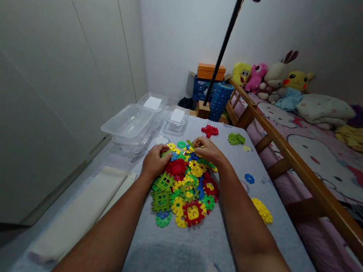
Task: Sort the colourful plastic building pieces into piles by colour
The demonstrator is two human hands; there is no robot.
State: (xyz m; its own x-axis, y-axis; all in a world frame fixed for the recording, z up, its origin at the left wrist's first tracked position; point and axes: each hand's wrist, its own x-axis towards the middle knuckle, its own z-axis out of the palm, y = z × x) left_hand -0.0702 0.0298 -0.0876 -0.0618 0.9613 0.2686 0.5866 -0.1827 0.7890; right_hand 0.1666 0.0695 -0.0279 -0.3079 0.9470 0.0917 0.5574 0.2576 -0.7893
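A heap of plastic interlocking building pieces [194, 166] lies before me, with yellow, green and blue notched discs and red and green square lattice pieces. At the heap's far right, my right hand [208, 150] pinches a green building piece [190, 144], whose end sticks out past the fingertips. My left hand [155, 162] is curled at the heap's left edge; a bit of green building piece [166, 153] shows between thumb and fingers. Red lattice pieces [177, 168] lie just beside that hand. The fingers partly hide what both hands hold.
Apart from the heap lie a red pile [210, 131], a green pile [236, 138], a blue disc [249, 178] and a row of yellow discs [262, 211]. Clear plastic boxes [128, 125] stand far left, near a folded white cloth [83, 208]. A wooden bed rail [275, 150] borders the right.
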